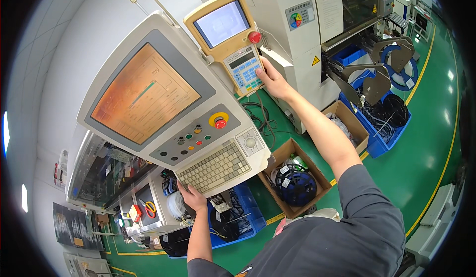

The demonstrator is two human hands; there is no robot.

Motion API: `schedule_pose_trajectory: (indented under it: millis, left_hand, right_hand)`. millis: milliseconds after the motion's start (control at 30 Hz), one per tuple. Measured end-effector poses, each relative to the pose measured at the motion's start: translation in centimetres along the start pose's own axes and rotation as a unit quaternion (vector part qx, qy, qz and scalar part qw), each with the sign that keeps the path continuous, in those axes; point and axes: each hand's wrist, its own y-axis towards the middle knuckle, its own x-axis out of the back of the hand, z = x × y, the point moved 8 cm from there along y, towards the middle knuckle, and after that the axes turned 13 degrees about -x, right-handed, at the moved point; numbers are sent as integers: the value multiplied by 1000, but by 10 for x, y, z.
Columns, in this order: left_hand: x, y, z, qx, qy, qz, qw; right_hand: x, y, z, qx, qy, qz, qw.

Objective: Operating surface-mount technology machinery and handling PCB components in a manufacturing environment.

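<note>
Beige plastic, one handheld pendant (230,49): lit screen at its upper end, blue, green and white keys below, red mushroom button (255,37) at its right side. Location: above and to the right of the cream keyboard (214,168), landmark for this entry. Long axis slopes from upper left to lower right, keypad end nearer the keyboard.

Right grip (273,81), one: at the pendant's right edge, up and to the right of the keyboard. Thumb over the front at the keypad, fingers passing behind; the edge sits pinched between. Pendant body lies directly left of this grip, the nearer of the two.

Left grip (192,198), one: at the keyboard's lower left corner, on the console (168,148) edge, well apart from the pendant. Whether it clasps that edge or merely rests, cannot tell.

Console fittings: orange-lit monitor (145,94), up and left of the keyboard; red emergency stop (220,123) on a yellow ring, above it; trackball (250,142), at its upper right.

Surroundings: cardboard box (320,175) containing a dark blue reel (297,187), right of the keyboard; orange-handled scissors (149,209), lower left of it; loose cables (266,123), upper right.
</note>
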Motion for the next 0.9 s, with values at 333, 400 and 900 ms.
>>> schedule_pose_trajectory:
  millis: [333,400,900]
  left_hand:
    - [-1,0,6,14,2,6,1000]
    - [-1,0,9,16,5,6,1000]
    - [-2,-2,15,-4,28,-7,1000]
  right_hand:
    - [-1,-2,8,14,-24,24,999]
    - [-1,-1,7,5,-22,20,1000]
    - [-2,-4,10,-1,-26,21,999]
